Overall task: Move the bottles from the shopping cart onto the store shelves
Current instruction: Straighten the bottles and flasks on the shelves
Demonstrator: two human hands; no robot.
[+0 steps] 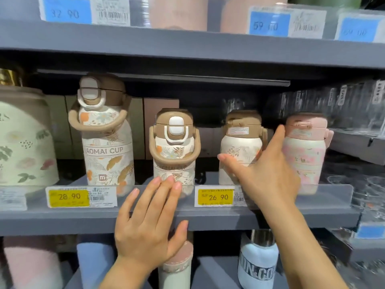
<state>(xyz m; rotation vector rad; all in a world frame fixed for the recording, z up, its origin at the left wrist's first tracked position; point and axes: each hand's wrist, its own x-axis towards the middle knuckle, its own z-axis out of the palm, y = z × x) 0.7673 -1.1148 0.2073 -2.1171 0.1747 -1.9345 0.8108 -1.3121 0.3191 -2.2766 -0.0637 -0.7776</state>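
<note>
Four printed bottles stand on the grey middle shelf [62, 217]: a tall brown-lidded one [108, 142], a short brown-lidded one [174, 147], a second short one turned backwards [239, 147] and a pink one [305, 153]. My left hand [150, 222] is spread flat, its fingertips at the base of the short brown-lidded bottle. My right hand [264, 170] reaches over the shelf's clear front lip, fingers straight, in front of the backwards bottle, with its thumb up beside the pink bottle. Neither hand holds anything. The shopping cart is out of view.
A large green floral jug [23, 142] fills the shelf's left end. Boxes stand behind the bottles. Wrapped glassware [343, 105] sits to the right. Yellow price tags hang on the lip. The lower shelf holds a blue bottle [257, 261] and a pink-capped one [177, 268].
</note>
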